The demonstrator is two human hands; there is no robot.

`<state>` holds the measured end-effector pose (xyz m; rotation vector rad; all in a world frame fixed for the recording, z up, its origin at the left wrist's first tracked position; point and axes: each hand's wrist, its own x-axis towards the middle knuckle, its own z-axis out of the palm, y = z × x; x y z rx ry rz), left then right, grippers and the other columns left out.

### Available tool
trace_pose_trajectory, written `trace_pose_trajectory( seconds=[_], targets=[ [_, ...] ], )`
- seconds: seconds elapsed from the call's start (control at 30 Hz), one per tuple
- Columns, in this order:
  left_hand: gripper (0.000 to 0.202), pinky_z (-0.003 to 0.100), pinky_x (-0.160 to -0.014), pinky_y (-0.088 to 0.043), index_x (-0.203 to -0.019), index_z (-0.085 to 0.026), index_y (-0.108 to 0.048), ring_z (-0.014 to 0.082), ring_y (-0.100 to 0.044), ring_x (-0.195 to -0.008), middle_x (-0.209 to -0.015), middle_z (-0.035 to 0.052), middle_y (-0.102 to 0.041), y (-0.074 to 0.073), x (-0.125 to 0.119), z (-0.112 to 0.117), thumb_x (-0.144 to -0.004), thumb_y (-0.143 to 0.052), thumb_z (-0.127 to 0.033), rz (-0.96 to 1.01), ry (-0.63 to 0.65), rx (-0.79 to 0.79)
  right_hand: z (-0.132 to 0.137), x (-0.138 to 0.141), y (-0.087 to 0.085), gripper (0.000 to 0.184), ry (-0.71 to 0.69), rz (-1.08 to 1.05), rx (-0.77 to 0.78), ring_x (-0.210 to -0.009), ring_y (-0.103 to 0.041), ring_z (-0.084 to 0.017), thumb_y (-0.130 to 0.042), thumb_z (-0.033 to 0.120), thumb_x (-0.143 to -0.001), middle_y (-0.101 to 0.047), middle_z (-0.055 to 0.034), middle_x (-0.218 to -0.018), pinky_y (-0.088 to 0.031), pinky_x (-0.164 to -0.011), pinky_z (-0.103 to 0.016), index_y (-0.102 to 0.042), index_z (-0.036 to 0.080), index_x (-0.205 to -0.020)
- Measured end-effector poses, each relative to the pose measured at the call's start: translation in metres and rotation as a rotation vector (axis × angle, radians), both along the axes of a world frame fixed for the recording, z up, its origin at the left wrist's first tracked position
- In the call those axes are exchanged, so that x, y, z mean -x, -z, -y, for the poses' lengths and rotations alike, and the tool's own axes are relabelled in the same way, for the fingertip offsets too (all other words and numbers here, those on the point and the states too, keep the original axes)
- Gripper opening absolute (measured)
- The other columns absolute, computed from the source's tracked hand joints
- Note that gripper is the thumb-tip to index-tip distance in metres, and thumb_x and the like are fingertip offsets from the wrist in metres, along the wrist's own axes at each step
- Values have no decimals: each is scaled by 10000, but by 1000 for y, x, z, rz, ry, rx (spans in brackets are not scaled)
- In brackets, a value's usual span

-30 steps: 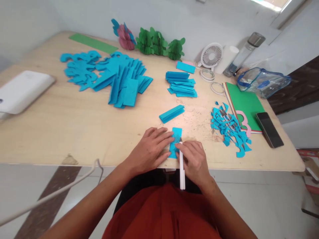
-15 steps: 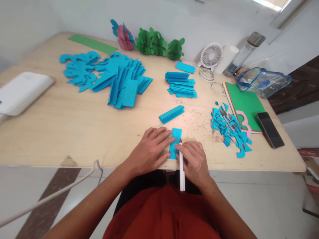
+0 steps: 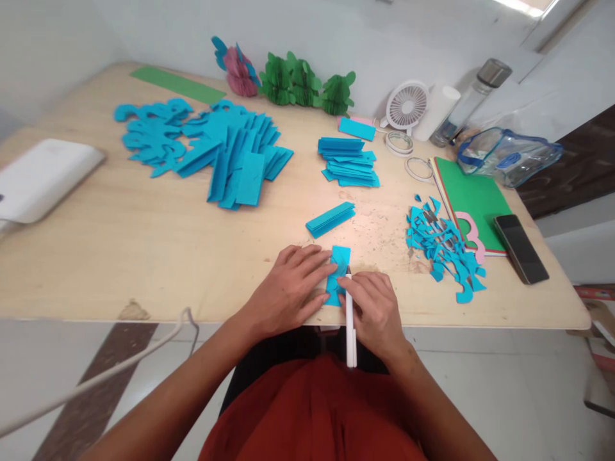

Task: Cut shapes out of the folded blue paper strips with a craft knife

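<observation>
A small folded blue paper piece (image 3: 340,259) lies near the front edge of the wooden table (image 3: 144,243). My left hand (image 3: 293,288) lies flat on its left part, fingers stretched out and pressing it down. My right hand (image 3: 377,310) is closed round a white pen (image 3: 350,333), whose dark tip touches the blue paper. A folded blue strip (image 3: 330,219) lies just beyond the paper.
Stacks of blue paper (image 3: 349,162) and a large spread of blue cut shapes (image 3: 202,144) lie further back. Blue scraps (image 3: 444,250), green card (image 3: 473,198), a phone (image 3: 521,248), tape rolls (image 3: 400,143), a fan (image 3: 407,106), a bottle (image 3: 468,102) and a clear pouch (image 3: 507,157) are at the right. A white device (image 3: 43,176) is at the left.
</observation>
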<state>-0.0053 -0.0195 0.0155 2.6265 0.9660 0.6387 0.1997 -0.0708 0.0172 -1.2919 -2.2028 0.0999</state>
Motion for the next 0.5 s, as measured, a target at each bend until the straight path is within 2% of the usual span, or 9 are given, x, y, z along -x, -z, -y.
trace_pose_trajectory(
  seconds=[0.5],
  targets=[
    [397, 516, -1073, -326, -1295, -153, -578, 331, -451, -1326, -1421, 128, -559, 3, 1, 0, -940, -467, -294, -2, 9, -12, 0, 0, 1, 218, -1, -4, -13, -920, -624, -221, -499, 134, -962, -726, -90, -964, -452, -809, -374, -656, 167, -1110]
  ],
)
